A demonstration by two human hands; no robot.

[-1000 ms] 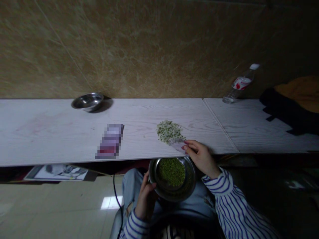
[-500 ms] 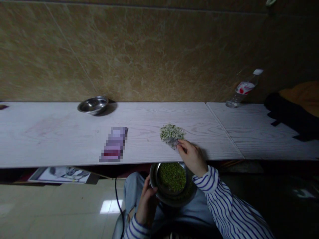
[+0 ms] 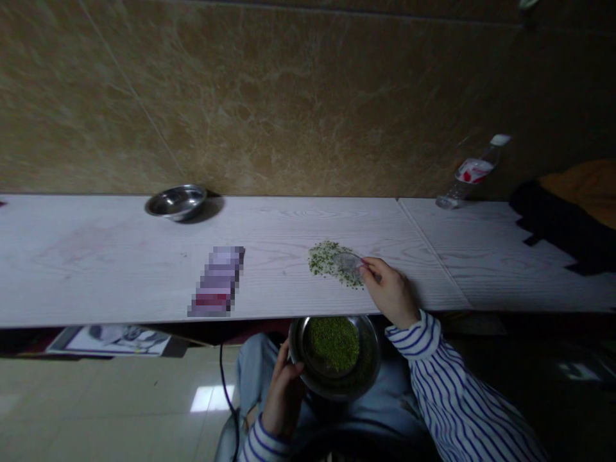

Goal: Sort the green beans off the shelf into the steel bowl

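Note:
Over my lap, my left hand (image 3: 287, 388) is closed on the left rim of a steel bowl (image 3: 370, 359). Small green beans (image 3: 334, 343), like mung beans, lie inside it. Above the counter, my right hand (image 3: 392, 292) pinches a thin translucent piece (image 3: 347, 262), which looks like clear plastic; its exact kind is hard to make out. This piece covers the right part of a flat patch of green beans and white grains (image 3: 325, 256) spread on the counter. Whether it touches them cannot be seen.
A whitish wood-grain counter (image 3: 269, 282) runs along a tiled wall. On it are a small steel bowl (image 3: 177, 203), a blurred-out purple flat object (image 3: 217, 281), a plastic bottle (image 3: 469, 173) and dark cloth (image 3: 563, 218). A black cable (image 3: 223, 372) hangs at the lower left.
My right hand has moved right with the translucent piece, from the near edge of the patch to its right part. Some beans now lie further toward the lower right. My left hand stays on the bowl.

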